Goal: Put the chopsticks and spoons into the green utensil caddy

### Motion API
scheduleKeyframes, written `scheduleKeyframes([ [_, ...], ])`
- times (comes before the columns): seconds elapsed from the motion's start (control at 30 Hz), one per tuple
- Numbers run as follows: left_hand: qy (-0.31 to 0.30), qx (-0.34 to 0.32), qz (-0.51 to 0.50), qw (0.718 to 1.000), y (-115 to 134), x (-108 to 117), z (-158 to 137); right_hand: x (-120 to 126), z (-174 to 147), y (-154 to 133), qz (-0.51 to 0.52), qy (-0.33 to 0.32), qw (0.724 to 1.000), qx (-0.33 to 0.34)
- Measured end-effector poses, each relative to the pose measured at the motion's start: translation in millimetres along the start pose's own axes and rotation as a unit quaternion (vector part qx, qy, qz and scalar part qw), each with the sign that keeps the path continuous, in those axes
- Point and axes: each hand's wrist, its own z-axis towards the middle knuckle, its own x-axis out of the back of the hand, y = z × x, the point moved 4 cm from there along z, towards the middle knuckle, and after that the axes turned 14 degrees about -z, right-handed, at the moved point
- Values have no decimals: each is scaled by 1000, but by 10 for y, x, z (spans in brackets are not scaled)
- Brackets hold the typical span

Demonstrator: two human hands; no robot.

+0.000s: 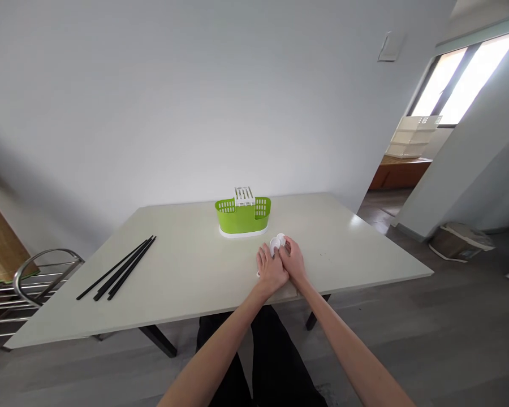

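White spoons (pixel 275 245) with rounded bowls lie low over the table, mostly covered by my hands. My left hand (pixel 272 271) rests over them, its fingers curled to the left and its thumb by the bowls. A small white end, perhaps a handle, peeks out under its left side. Pressed against it, my right hand (pixel 294 261) is closed on the spoons from the right, fingertips at the bowls. How many spoons there are, I cannot tell. Just beyond stands a green utensil basket (pixel 242 220) with a white base and a white slotted piece on top.
On the left of the white table (pixel 186 271) lie several black chopsticks (pixel 125 270). A metal rack (pixel 38 282) stands past the table's left edge. The wall (pixel 195 113) rises behind. To the right, a covered bin (pixel 460 240) sits on the floor.
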Motion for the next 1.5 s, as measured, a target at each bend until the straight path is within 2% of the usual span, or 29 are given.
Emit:
scheduleKeyframes([
  [0.1,-16,-16,-36,999,43,38,-20,27,8,39,16,-17,1000,-4],
  [0.2,14,-84,-56,995,-65,231,-103,45,-24,36,16,-19,1000,7],
  [0.3,85,-155,-41,983,-373,720,-235,60,-83,31,16,-9,1000,14],
  [0.4,175,-178,33,968,-866,1495,-439,63,-131,42,16,-8,1000,3],
  [0.5,237,-146,133,951,-1434,2324,-732,62,-151,39,17,-13,1000,2],
  [0.6,218,-86,231,944,-1968,2959,-1050,72,-154,28,17,-12,1000,-1],
  [0.7,218,15,278,935,-2452,3409,-1333,90,-159,15,13,-12,1000,-9],
  [0.8,180,103,270,940,-2859,3622,-1503,111,-169,6,11,-16,1000,-20],
  [0.9,137,152,242,948,-3087,3602,-1555,125,-183,1,13,-22,999,-25],
  [1.0,128,143,245,950,-3034,3381,-1502,131,-198,0,18,-31,999,-27],
  [1.1,124,112,256,952,-2777,3011,-1387,135,-207,0,20,-34,999,-32],
  [1.23,151,84,258,951,-2329,2476,-1261,135,-206,-9,24,-31,999,-28],
  [1.33,149,52,261,952,-2007,2102,-1218,134,-203,-4,22,-26,999,-28],
  [1.5,159,-32,252,954,-1618,1658,-1222,132,-199,10,26,-27,999,-27],
])
